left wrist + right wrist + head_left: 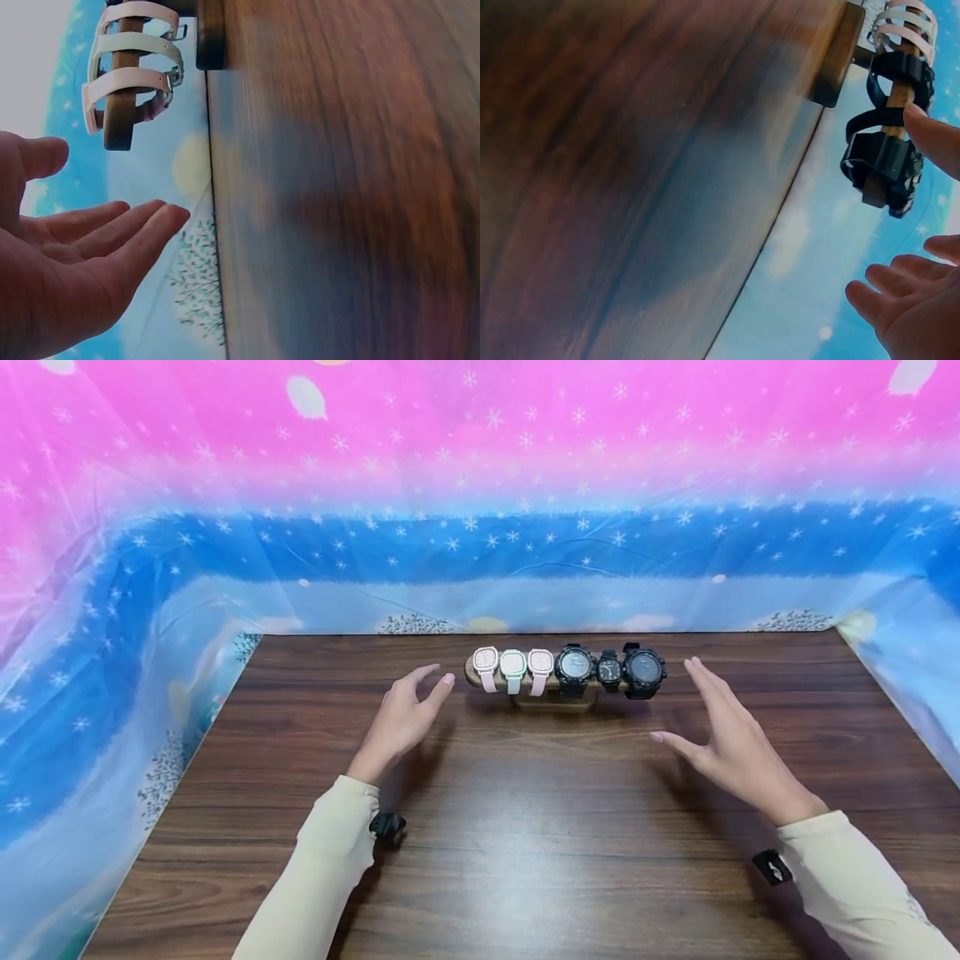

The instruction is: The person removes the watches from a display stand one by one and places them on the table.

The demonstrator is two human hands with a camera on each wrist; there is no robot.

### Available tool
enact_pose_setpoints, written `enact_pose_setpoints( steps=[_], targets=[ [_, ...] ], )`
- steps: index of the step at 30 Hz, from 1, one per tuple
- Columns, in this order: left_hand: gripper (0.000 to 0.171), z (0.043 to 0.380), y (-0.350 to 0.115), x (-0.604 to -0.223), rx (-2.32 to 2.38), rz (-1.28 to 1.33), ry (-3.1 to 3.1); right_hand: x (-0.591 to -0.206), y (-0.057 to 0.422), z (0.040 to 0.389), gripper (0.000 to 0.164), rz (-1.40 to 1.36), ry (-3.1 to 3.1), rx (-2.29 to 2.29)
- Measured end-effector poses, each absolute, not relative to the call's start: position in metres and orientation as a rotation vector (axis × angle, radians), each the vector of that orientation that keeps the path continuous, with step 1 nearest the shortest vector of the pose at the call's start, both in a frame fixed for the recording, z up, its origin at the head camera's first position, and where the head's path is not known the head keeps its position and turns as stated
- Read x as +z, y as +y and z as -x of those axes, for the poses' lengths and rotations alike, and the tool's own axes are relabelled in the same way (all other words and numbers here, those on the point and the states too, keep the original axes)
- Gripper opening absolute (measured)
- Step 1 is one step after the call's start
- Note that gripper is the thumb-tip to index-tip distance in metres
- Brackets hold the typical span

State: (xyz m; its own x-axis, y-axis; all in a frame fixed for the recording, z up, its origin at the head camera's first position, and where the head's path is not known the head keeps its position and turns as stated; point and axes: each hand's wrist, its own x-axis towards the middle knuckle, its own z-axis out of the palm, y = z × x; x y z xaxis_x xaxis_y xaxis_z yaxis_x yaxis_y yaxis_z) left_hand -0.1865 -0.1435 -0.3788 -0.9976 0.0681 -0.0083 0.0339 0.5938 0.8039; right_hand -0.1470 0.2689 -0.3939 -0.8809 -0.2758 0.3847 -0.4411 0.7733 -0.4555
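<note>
A wooden watch stand [555, 702] near the table's back edge bears a row of several wristwatches. At its left end are a pink watch [486, 660], a pale green watch [513, 665] and a second pink watch [541, 662]. To their right sit a large black watch [575, 665], a small black watch [609, 669] and another large black watch [643, 669]. My left hand [405, 714] hovers just left of the stand, fingers relaxed and holding nothing. On the other side my right hand [738, 752] is spread, thumb apart from the fingers, touching nothing.
The stand's base [211, 37] rests on the dark wood-grain table [540, 835]. A pink and blue snowflake-patterned cloth [450, 543] hangs behind the table and along its sides. Small black devices [387, 827] are strapped at both wrists.
</note>
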Motion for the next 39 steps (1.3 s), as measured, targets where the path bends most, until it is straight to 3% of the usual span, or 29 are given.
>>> enact_pose_setpoints(
  steps=[14,39],
  targets=[
    [0.045,0.208,-0.132,-0.387,2.062,0.098,2.078,-0.395,0.265,0.184,0.1,-0.558,-2.661,0.951],
    [0.039,0.219,-0.125,-0.391,2.212,0.204,1.819,-0.393,0.256,0.212,0.092,-0.659,-2.661,1.199]
  ],
)
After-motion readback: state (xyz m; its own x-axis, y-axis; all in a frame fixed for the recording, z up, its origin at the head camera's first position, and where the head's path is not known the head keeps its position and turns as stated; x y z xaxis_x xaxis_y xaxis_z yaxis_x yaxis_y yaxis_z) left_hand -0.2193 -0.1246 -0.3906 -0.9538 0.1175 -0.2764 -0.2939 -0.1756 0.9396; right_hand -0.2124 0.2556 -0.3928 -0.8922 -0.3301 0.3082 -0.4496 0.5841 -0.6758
